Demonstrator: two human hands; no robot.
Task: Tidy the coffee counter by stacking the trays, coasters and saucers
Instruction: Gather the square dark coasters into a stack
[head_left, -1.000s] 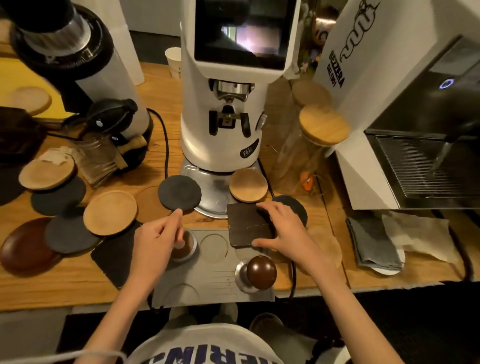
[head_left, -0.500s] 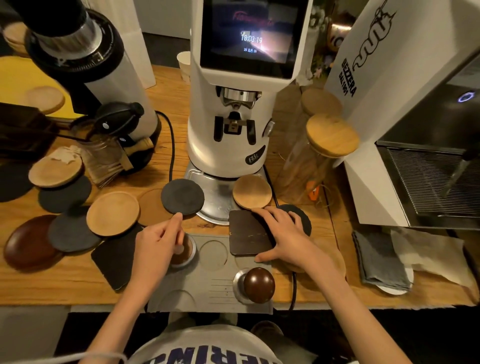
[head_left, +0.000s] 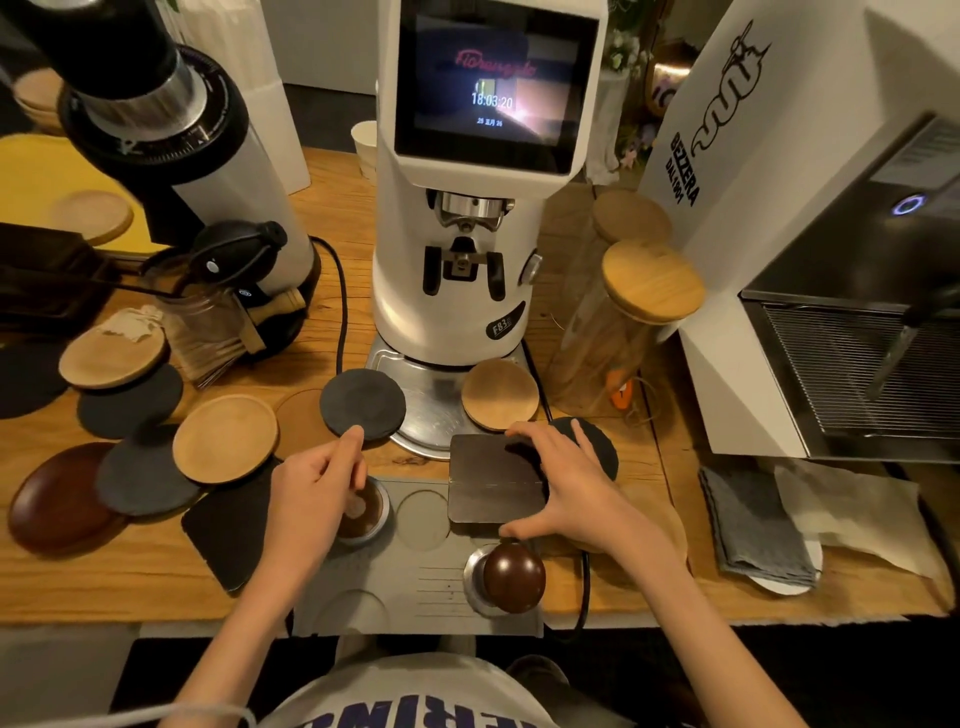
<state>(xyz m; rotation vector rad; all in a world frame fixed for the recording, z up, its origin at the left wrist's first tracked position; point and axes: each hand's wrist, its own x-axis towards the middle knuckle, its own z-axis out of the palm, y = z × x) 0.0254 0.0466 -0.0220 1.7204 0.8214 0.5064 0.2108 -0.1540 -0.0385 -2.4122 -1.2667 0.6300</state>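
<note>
My right hand (head_left: 566, 488) spans the square coaster (head_left: 493, 483), fingers curled over its far edge and thumb on its near edge, pinching it between them. The coaster sits half over the grey mat (head_left: 415, 577), half over the counter (head_left: 156, 571); I cannot tell whether it is lifted or lying flat. My left hand (head_left: 311, 499) curls round the top of the leveller (head_left: 375, 508), which stands in the mat's far left recess. The index finger points forward to the near rim of a dark disc (head_left: 363, 400); I cannot tell if they touch. A tamper (head_left: 513, 571) with a brown knob stands on the mat's near right part, just beside my right thumb. A second dark disc (head_left: 602, 447) shows beyond my right fingers. The first dark disc and a wooden coaster (head_left: 498, 395) both overlap the metal base of the white grinder (head_left: 483, 234). To the left lie a cork disc (head_left: 298, 415), a wooden dish (head_left: 226, 439), overlapping grey discs (head_left: 140, 475), a brown saucer (head_left: 54, 501) and a black slab (head_left: 228, 530). To the right stand lidded jars (head_left: 649, 283), a folded cloth (head_left: 753, 525) and the espresso machine (head_left: 831, 234).
</note>
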